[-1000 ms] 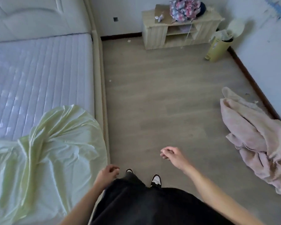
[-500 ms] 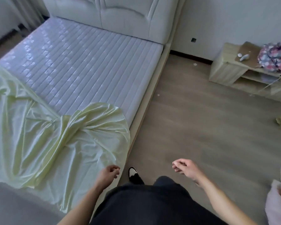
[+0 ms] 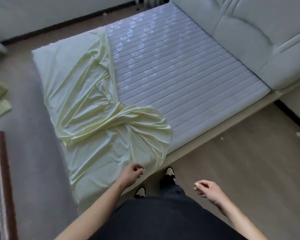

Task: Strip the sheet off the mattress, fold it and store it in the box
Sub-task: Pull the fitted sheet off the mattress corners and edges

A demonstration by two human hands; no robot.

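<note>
Sheet is thin, limp, probably slippery; half off mattress. Grab the bunched edge nearest. Left hand and right hand loosely curled, empty.

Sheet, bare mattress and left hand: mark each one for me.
sheet (image 3: 97,118): head view, on the bunched folds near its middle.
mattress (image 3: 180,80): head view, on the uncovered quilted top.
left hand (image 3: 131,174): head view, on the back of the hand, fingers loosely curled.
</note>
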